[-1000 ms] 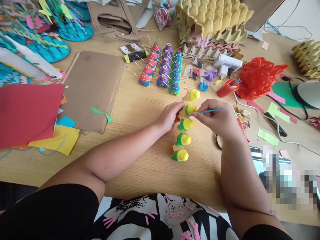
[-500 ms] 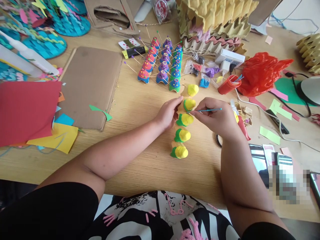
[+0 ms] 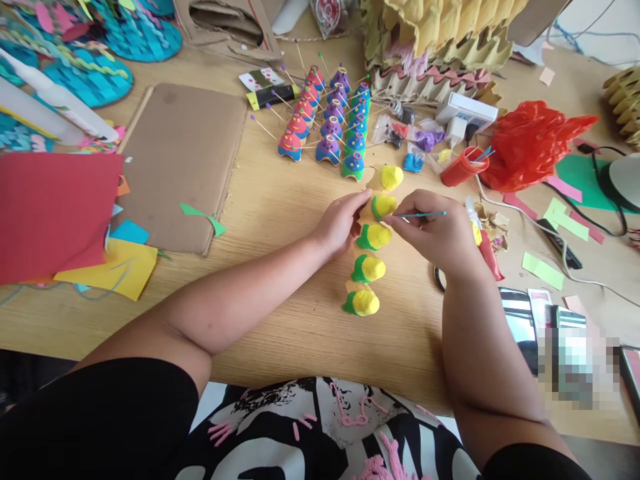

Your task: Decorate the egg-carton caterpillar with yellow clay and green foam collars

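Observation:
A strip of egg-carton cups (image 3: 351,288) runs away from me, its bumps topped with yellow clay (image 3: 370,268) and several edged with green clay (image 3: 358,268). My left hand (image 3: 343,223) grips the strip's left side near the second bump from the far end, fingers partly hidden. In a pinch, my right hand (image 3: 433,223) holds a thin blue stick (image 3: 417,215) with a small bulb at its rear end. The stick's front end is at the green edge of that same bump; the exact contact is hidden by my fingertips.
Beyond the strip stand three rows of decorated carton cups (image 3: 330,127) with pins sticking out. A red cup (image 3: 457,167) of blue sticks and a red plastic bag (image 3: 537,147) lie right. Cardboard (image 3: 180,160) lies left; egg trays (image 3: 445,33) are stacked behind.
The whole view has shifted slightly. Both hands keep their hold at the same bump, and the blue stick has barely moved against it.

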Available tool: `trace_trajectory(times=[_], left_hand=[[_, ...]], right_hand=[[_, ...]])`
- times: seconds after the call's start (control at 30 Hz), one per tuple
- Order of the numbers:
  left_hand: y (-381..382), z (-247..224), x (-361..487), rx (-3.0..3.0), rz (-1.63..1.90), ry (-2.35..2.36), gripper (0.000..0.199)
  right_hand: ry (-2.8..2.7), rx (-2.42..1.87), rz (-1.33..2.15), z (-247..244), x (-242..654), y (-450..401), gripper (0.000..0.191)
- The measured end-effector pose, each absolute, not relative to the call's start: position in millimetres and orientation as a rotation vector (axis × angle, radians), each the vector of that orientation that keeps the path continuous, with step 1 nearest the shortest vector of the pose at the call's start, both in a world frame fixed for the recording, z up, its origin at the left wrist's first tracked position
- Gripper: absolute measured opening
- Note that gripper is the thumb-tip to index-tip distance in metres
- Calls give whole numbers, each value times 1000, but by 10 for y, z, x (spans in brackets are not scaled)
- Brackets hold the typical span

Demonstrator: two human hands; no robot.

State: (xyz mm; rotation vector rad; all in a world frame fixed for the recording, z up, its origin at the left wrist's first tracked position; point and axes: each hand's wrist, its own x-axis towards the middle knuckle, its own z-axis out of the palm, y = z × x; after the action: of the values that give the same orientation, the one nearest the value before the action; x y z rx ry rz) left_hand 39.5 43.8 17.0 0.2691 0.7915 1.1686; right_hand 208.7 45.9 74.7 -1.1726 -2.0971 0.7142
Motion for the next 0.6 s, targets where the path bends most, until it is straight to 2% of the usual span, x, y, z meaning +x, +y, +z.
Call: trace_trajectory(times=[0.43, 0.6], left_hand=[[433, 154, 395, 278, 1180, 756, 27], [430, 147, 398, 309, 1184, 794, 25]], right_hand=[[-2094, -1195, 676, 753, 2099, 463, 33], [-2131, -1171, 631, 735, 2110, 468, 30]])
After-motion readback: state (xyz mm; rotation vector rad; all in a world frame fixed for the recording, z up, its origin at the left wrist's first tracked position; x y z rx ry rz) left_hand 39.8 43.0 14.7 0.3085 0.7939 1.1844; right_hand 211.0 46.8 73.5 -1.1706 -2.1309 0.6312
